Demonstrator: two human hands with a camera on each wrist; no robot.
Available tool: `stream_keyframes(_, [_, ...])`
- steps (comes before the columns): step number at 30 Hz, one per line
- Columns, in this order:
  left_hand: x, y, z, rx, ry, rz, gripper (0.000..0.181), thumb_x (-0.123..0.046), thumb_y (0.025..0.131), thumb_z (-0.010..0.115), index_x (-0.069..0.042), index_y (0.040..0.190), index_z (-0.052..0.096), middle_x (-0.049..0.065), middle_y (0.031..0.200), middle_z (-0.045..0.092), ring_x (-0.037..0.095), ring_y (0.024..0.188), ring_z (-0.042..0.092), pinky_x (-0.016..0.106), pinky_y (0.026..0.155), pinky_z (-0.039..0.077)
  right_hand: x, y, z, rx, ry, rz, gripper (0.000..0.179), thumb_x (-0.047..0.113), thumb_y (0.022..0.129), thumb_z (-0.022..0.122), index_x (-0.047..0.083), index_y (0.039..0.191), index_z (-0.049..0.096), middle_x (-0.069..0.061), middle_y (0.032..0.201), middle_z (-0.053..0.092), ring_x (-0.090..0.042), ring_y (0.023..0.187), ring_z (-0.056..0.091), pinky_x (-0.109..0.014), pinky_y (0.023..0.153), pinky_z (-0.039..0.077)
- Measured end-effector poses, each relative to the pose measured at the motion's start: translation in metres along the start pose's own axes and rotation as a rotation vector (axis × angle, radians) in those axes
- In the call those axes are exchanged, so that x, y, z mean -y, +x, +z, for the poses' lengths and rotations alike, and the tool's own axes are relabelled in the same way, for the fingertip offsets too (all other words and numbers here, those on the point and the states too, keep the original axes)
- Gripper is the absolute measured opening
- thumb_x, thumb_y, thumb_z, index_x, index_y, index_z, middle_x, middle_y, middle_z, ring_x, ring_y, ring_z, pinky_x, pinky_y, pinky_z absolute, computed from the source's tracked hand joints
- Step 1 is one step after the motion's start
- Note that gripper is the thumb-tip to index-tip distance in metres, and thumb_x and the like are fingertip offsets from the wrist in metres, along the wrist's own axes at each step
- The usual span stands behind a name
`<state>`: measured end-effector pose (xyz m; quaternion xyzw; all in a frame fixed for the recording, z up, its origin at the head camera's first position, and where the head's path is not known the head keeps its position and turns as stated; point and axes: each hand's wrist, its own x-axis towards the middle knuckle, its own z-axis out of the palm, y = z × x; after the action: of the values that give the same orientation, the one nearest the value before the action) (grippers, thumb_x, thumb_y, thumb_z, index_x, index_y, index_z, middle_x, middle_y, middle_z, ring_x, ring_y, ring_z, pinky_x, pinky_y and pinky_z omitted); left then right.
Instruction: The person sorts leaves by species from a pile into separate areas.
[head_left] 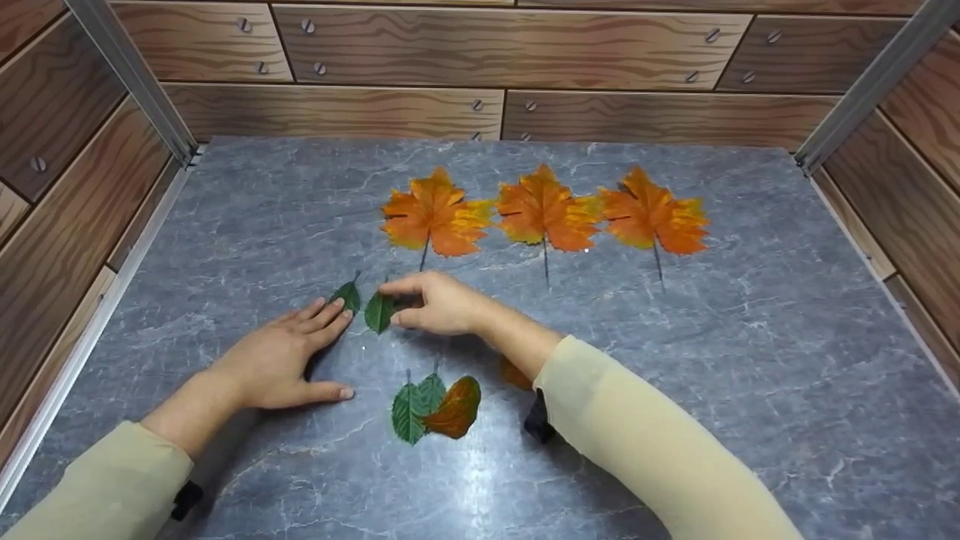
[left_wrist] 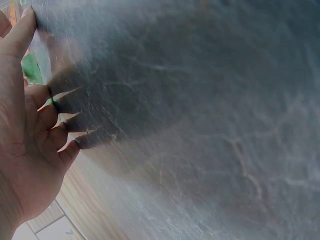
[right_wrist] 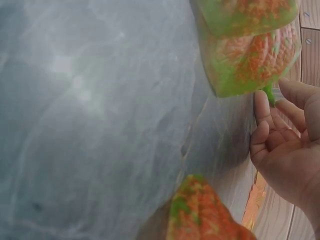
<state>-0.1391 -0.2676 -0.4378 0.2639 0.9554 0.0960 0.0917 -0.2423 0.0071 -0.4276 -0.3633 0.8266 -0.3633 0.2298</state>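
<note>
My left hand (head_left: 289, 356) lies flat with its fingers straight, their tips resting on a small green leaf (head_left: 347, 295). Just right of that, a second green leaf (head_left: 378, 313) is held at its edge between the thumb and forefinger of my right hand (head_left: 439, 304). In the right wrist view a bit of green (right_wrist: 269, 94) shows at the right fingertips. Nearer the front, two overlapping green leaves (head_left: 407, 415) lie with a red-brown leaf (head_left: 457, 409) partly over them. The right forearm mostly hides another orange-brown leaf (head_left: 514, 373).
Three orange maple leaves, left (head_left: 437, 214), middle (head_left: 546, 210) and right (head_left: 652, 214), form a row toward the back, stems pointing forward. The grey marbled table (head_left: 750, 360) is bounded by wood-patterned walls (head_left: 525, 45) and metal posts (head_left: 135, 82).
</note>
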Motion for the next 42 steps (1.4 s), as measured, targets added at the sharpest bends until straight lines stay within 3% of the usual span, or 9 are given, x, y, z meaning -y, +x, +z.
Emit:
stream_keyframes(6, [-0.002, 0.000, -0.001, 0.001, -0.007, 0.001, 0.108, -0.082, 0.092, 0.057, -0.007, 0.167, 0.033, 0.014, 0.173, 0.026, 0.043, 0.158, 0.024, 0.062, 0.124, 0.027, 0.000, -0.011, -0.005, 0.012, 0.061, 0.037, 0.056, 0.015, 0.104, 0.069, 0.011, 0.157, 0.054, -0.013, 0.146, 0.064, -0.023, 0.123, 0.067, -0.030, 0.088, 0.059])
stream_keyframes(12, [-0.002, 0.000, -0.001, 0.002, -0.001, 0.003, 0.108, -0.082, 0.092, 0.057, -0.007, 0.167, 0.033, 0.015, 0.173, 0.026, 0.043, 0.158, 0.025, 0.063, 0.123, 0.028, 0.003, -0.023, -0.013, 0.034, 0.035, 0.028, 0.054, 0.016, 0.104, 0.071, 0.013, 0.156, 0.056, -0.012, 0.136, 0.069, -0.023, 0.115, 0.071, -0.031, 0.088, 0.060])
stream_keyframes(19, [-0.001, 0.000, 0.001, -0.012, 0.010, 0.006, 0.108, -0.083, 0.092, 0.056, -0.007, 0.167, 0.033, 0.015, 0.172, 0.027, 0.043, 0.157, 0.025, 0.063, 0.123, 0.029, 0.009, -0.041, -0.014, 0.125, 0.045, -0.012, 0.052, 0.014, 0.102, 0.073, 0.009, 0.152, 0.060, -0.006, 0.115, 0.076, -0.022, 0.108, 0.073, -0.032, 0.089, 0.059])
stream_keyframes(29, [-0.001, 0.000, 0.001, -0.017, 0.011, 0.005, 0.109, -0.083, 0.092, 0.056, -0.007, 0.167, 0.033, 0.015, 0.172, 0.027, 0.043, 0.157, 0.025, 0.062, 0.123, 0.029, 0.012, -0.060, -0.004, 0.197, -0.026, -0.032, 0.053, 0.012, 0.098, 0.079, 0.010, 0.149, 0.064, -0.008, 0.118, 0.076, -0.017, 0.106, 0.072, -0.029, 0.092, 0.058])
stream_keyframes(42, [-0.001, 0.000, 0.000, -0.016, -0.003, 0.008, 0.108, -0.081, 0.092, 0.058, -0.007, 0.167, 0.034, 0.015, 0.172, 0.027, 0.043, 0.158, 0.024, 0.063, 0.123, 0.029, 0.002, -0.068, 0.003, 0.181, -0.130, -0.064, 0.062, 0.012, 0.088, 0.089, 0.012, 0.146, 0.067, -0.007, 0.122, 0.073, -0.021, 0.112, 0.066, -0.032, 0.096, 0.054])
